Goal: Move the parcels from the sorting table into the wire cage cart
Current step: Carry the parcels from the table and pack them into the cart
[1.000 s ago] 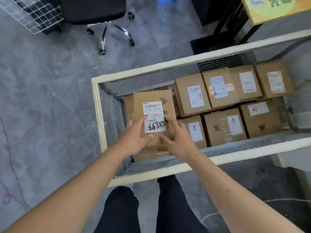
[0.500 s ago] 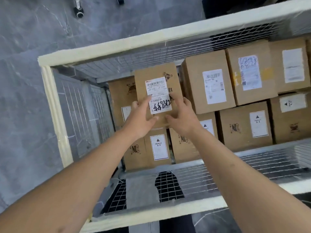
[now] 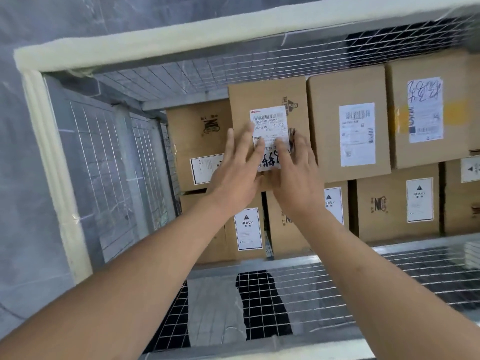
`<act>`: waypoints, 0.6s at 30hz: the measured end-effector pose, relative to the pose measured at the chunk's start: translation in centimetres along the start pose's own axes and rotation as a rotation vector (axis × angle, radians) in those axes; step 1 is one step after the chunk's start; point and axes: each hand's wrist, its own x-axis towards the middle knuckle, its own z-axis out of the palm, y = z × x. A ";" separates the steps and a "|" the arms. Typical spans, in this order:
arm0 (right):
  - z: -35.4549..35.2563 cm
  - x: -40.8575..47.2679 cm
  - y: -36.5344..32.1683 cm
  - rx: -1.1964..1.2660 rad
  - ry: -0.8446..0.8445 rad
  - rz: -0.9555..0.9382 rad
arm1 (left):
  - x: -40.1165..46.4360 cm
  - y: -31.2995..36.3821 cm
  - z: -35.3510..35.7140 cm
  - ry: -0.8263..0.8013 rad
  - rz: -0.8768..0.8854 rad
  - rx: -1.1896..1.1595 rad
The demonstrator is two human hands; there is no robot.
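Note:
A brown cardboard parcel (image 3: 267, 97) with a white shipping label and black handwriting lies inside the wire cage cart (image 3: 161, 40), at the back, next to a row of similar boxes. My left hand (image 3: 235, 172) lies flat on its left part with fingers straight. My right hand (image 3: 296, 172) lies flat on its label, fingers straight too. Both forearms reach down over the cart's near rim. The lower half of the parcel is hidden under my hands.
Several brown parcels fill the cart: a labelled box (image 3: 349, 123) to the right, "HEAVY" boxes (image 3: 248, 229) in the near row, a lower box (image 3: 198, 141) on the left. The cart's left end shows bare mesh wall (image 3: 104, 165). Grey floor (image 3: 15, 178) lies beyond.
The parcel went down and back into the cart beside the other boxes. My fingers went from gripping its edges to lying flat on top. The camera moved closer over the cart.

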 end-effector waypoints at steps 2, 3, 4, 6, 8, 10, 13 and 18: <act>-0.6 0.4 0.0 0.011 -0.043 0.023 | 0.4 0.3 -0.4 -0.037 0.001 0.050; -1.0 0.5 0.0 0.006 -0.065 0.032 | 0.6 0.4 -0.6 -0.046 0.000 0.056; -1.4 0.6 0.0 -0.002 -0.085 0.036 | 0.7 0.3 -0.7 -0.053 0.001 0.065; -2.3 0.9 -0.2 -0.019 -0.127 0.032 | 0.9 0.3 -0.9 -0.072 0.014 0.130; -3.0 1.1 -0.3 -0.021 -0.187 0.037 | 1.0 0.3 -1.3 -0.088 0.037 0.210; -3.8 1.1 -0.4 -0.009 -0.233 0.042 | 1.1 0.5 -2.2 -0.116 0.035 0.230; -5.3 0.4 -1.1 0.018 -0.228 0.018 | 0.8 0.9 -3.8 -0.188 0.032 0.251; -8.9 -2.7 -2.8 0.014 -0.235 -0.023 | -2.0 2.4 -6.7 -0.232 0.051 0.275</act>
